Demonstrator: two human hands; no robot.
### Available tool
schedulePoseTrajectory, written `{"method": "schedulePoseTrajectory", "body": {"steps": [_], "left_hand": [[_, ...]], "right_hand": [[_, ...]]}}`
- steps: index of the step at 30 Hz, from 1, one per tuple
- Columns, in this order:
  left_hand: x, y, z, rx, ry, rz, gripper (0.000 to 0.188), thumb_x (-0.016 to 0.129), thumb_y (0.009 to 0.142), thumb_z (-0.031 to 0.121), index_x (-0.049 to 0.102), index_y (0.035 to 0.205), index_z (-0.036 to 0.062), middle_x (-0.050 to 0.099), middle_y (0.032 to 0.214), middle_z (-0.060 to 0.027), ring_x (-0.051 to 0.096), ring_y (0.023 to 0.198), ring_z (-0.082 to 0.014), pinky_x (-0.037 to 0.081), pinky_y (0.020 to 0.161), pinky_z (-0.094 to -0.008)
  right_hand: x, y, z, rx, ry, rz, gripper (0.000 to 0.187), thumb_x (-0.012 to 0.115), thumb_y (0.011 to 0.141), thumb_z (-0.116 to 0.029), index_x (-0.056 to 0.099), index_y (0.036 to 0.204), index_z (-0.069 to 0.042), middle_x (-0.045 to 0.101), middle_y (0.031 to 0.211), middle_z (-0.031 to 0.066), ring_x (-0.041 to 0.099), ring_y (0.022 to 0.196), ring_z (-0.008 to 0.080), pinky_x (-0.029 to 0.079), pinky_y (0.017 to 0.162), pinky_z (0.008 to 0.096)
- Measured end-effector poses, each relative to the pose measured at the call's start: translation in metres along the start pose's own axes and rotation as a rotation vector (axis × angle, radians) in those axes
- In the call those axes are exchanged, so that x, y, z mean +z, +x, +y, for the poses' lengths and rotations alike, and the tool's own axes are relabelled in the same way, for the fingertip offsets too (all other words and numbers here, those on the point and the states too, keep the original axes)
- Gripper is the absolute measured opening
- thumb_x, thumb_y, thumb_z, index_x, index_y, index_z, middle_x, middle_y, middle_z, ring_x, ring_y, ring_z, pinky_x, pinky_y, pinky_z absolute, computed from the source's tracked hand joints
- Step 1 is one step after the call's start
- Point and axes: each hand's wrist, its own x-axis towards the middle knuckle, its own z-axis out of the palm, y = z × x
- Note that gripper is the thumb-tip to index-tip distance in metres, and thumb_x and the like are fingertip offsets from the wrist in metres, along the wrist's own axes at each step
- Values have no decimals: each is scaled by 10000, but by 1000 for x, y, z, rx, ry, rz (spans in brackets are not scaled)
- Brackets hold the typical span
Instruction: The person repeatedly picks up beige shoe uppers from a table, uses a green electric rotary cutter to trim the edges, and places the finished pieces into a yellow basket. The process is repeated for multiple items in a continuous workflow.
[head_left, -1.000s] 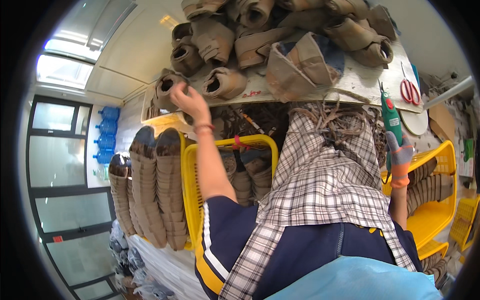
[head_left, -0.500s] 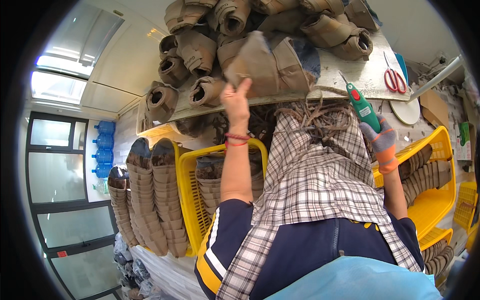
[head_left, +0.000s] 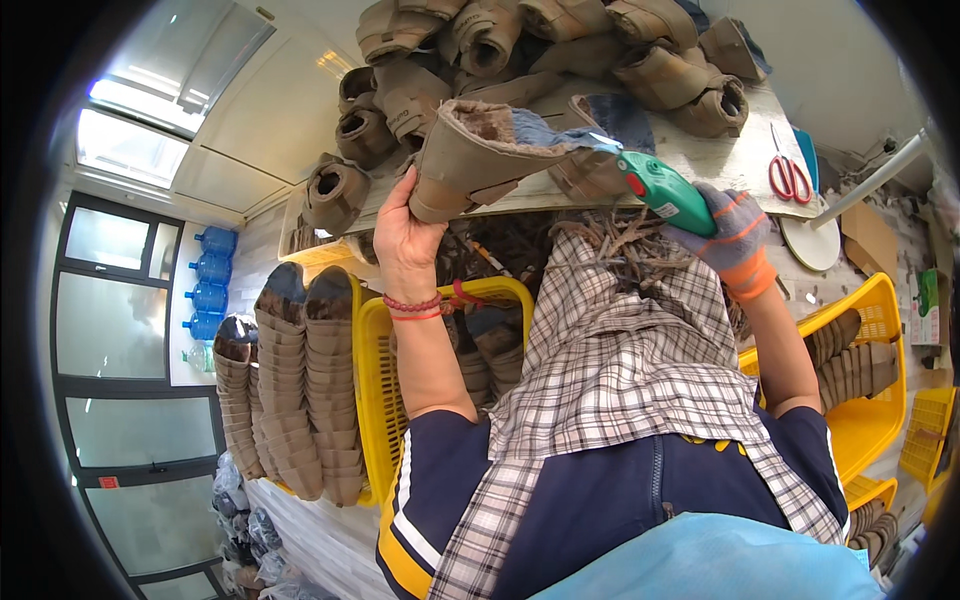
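**Boot in one hand, green tool in the other**

We've got our left hand wrapped around the heel end of a tan boot, fingers curled tight on the sole, holding it up over the front edge of the table. The fuzzy lining shows along the open top. Our right hand, in a grey and orange glove, is closed around a green tool, whose tip sits right at the boot's shaft, touching or just about, we can't tell which.

The table is a pale, scuffed slab, and most of it is buried under a pile of boots in the same tan, lying every which way. Red scissors lie on the bare patch to the right, well apart from the pile, with a round white disc just beside them at the edge.

Below the table edge, yellow crates sit on both sides of our lap, and tall stacks of brown soles stand on the left. A plaid cloth covers our lap.

Room-wise: big glass panels on the left, blue water jugs lined up by them, and a bright skylight.
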Motion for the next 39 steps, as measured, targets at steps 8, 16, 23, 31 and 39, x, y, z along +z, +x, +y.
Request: {"method": "schedulePoseTrajectory", "body": {"steps": [8,16,23,31,39], "left_hand": [[3,16,-26,-90,-44,27,327,443,971,76,468,1266,-61,536,1283,-219,526,1190,-337,447,1013,-480],[-4,30,-43,-174,-68,107,344,452,969,74,435,1284,-60,519,1297,-224,521,1192,-348,442,1015,-486],[0,30,-60,-186,-104,75,353,460,969,89,438,1292,-52,501,1322,-223,499,1219,-348,416,1035,-498],[13,17,-99,24,135,-120,402,485,951,72,426,1335,-30,487,1359,-181,459,1263,-334,351,1082,-510],[9,7,-114,338,457,-246,426,535,908,8,471,1329,24,520,1341,-119,489,1242,-281,386,1063,-467]], "right_hand": [[-16,-13,3,39,3,-60,570,880,540,-386,648,951,-67,626,700,81,590,589,252,478,558,343],[-17,-13,2,-34,46,-34,595,879,539,-386,651,979,-57,657,771,73,585,585,245,478,544,341],[-17,-8,-10,-30,107,21,593,876,553,-388,654,984,-48,662,772,81,617,616,261,500,560,345],[-20,3,-32,229,282,-89,529,862,588,-385,677,978,-80,662,758,112,637,641,272,514,590,347],[-18,-2,-49,490,499,-188,520,855,635,-381,673,996,-55,677,752,113,664,639,213,527,606,313]]}}
